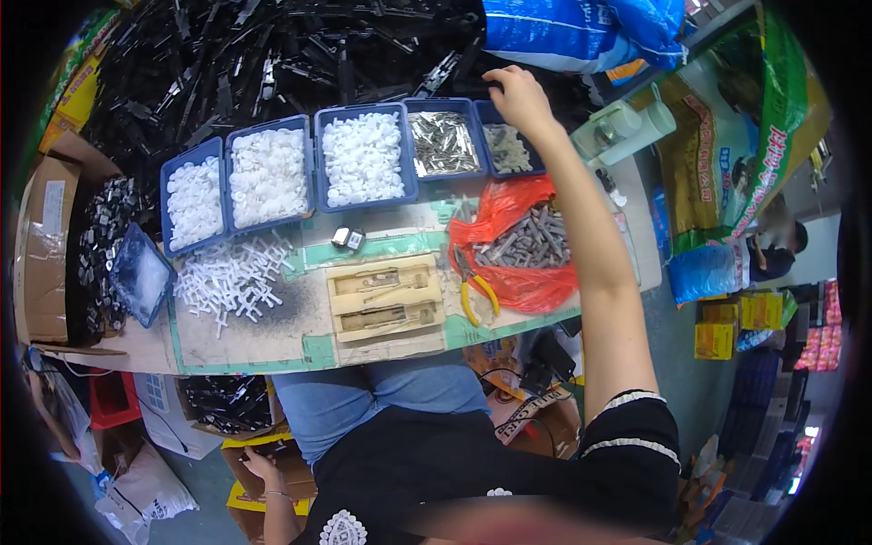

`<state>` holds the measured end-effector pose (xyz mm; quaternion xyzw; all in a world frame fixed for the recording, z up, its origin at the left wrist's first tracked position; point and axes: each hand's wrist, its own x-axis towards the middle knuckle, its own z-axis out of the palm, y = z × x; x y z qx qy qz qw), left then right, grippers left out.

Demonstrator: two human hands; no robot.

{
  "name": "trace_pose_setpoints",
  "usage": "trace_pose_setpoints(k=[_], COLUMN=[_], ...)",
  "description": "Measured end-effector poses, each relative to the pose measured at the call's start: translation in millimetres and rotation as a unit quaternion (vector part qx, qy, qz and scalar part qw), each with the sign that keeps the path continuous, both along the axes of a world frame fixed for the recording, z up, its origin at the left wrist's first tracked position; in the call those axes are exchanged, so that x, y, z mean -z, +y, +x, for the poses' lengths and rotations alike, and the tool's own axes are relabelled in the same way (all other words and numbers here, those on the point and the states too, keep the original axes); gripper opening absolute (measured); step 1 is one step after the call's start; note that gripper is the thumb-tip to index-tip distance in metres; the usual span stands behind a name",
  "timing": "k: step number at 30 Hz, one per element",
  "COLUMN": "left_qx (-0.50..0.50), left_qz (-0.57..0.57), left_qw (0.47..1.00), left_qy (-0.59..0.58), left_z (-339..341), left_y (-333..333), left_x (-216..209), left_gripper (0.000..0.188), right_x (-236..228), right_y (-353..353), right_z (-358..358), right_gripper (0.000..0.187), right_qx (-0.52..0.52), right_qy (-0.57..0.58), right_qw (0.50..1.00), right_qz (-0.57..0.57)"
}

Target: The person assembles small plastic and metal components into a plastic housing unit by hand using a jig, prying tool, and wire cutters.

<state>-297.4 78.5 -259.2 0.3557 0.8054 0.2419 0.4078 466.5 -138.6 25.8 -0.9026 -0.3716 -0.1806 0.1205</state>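
My right hand (520, 95) reaches across the table to the edge of a large heap of black plastic parts (300, 64). Its fingers are bent and a little apart, with nothing visible in them. Just below it is a blue bin of small pale pieces (509, 147). My left hand (262, 466) hangs low at my left side, over an open cardboard box (272, 447); its fingers look loosely parted, with nothing seen in them. In front of me lies a cream-coloured fixture (385, 298) with two slots. A small black-and-silver part (348, 238) rests behind it.
More blue bins hold white pieces (363, 159) and metal pins (443, 143). White plastic stems (232, 277) lie loose at left, beside a tilted blue tray (143, 274). Yellow-handled pliers (477, 295) lie by a red bag (518, 282) of grey parts. Bottles (627, 127) stand at right.
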Motion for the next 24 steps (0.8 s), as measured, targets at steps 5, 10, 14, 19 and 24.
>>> trace_pose_setpoints(k=[5, 10, 14, 19, 24], left_qx=[0.094, 0.506, 0.575, 0.661, 0.681], left_qz=[-0.121, 0.002, -0.149, -0.036, 0.011], left_qw=[0.988, 0.833, 0.761, 0.620, 0.732], left_qy=[0.002, 0.225, 0.260, 0.421, 0.019], left_z=[-80.1, -139.0, -78.1, 95.1, 229.5], left_y=[-25.9, -40.4, -23.3, 8.9, 17.6], left_x=[43.2, 89.6, 72.7, -99.0, -236.8], left_gripper=[0.019, 0.007, 0.018, 0.018, 0.023], right_x=[-4.5, -9.2, -22.7, -20.3, 14.7], right_y=[19.1, 21.1, 14.7, 6.9, -16.7], right_z=[21.1, 15.4, -15.5, -145.4, -258.9], right_gripper=[0.022, 0.017, 0.015, 0.011, 0.011], right_qx=[-0.008, -0.029, -0.151, -0.275, -0.305], right_qy=[0.031, -0.041, -0.197, 0.041, 0.209], right_qw=[0.984, 0.992, 0.968, 0.955, 0.928], right_qz=[-0.174, -0.114, 0.028, 0.106, 0.047])
